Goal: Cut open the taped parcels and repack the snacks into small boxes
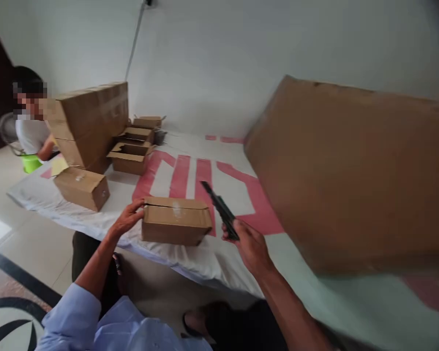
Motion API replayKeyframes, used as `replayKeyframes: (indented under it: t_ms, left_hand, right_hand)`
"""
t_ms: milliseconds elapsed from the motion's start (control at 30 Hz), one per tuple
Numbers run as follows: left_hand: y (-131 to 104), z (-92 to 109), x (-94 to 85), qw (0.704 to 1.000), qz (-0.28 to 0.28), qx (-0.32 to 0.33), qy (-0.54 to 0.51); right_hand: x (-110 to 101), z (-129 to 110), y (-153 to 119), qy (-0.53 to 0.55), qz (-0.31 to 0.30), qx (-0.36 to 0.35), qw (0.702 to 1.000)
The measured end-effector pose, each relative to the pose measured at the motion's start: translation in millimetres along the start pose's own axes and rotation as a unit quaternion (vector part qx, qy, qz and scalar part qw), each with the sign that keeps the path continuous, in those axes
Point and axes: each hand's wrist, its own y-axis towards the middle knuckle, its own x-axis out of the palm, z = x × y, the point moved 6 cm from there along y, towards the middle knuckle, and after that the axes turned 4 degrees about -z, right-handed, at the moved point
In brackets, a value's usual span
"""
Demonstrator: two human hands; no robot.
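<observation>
- Plain pale wall [219, 58] rises beyond the near box [177, 226], which sits at the front edge of a desk [237, 275] draped in creased white cloth with broad, flat red shapes.
- As far as lids show, the work looks partly done: of the small open cartons [129, 163] beyond the near box and to its left, the nearer two gape with flaps spread; the farthest is too small to judge.
- The near box looks barely begun: its top flaps lie nearly flat, a dark gap runs along the seam, and shiny tape marks the middle. Whether that tape is cut, I cannot tell.
- A closed box [82, 187] left of the near box, also with a shiny patch on top, seems untouched.
- The two hands are apart. The left hand [126, 219] has its fingers against the near box's left end; whether they pinch the flap, I cannot tell. The right hand [249, 243] is wrapped round a slim black knife [221, 209], angled up just off the near box's right end.
- All the boxes are matt brown cardboard, the near one a long, low block with crisp edges.
- A tall carton [91, 122] with taped seams stands beyond the near box to the left; a huge, blurred carton [351, 185] looms to its right.
- Far left of the near box sits another person [31, 134].
</observation>
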Motion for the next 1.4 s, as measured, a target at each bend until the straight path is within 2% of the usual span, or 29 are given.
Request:
replayKeyframes:
  t_ms: [33,100,267,667,1133,1400]
  left_hand:
    - [4,-1,-3.4,1.000,-0.011,0.000,0.003]
    - [6,1,-5.5,0.999,-0.034,0.002,0.003]
    - [3,14,-3.6,0.999,-0.034,-0.002,0.000]
    - [11,12,-2.3,0.998,-0.055,-0.007,-0.031]
    - [17,9,-7.6,0.997,-0.076,-0.015,-0.019]
    - [17,16,-6.3,0.996,-0.078,-0.005,-0.033]
  right_hand:
    - [-13,-1,-4,-0.007,0.011,0.010,1.000]
    - [-19,-10,-1,-0.016,-0.006,0.014,1.000]
    - [3,-46,20,-0.033,-0.081,-0.024,0.996]
    - [36,-105,55,-0.092,-0.199,-0.090,0.971]
    - [57,-136,74,-0.206,-0.281,-0.091,0.933]
    - [45,-163,77,-0.330,-0.289,-0.062,0.896]
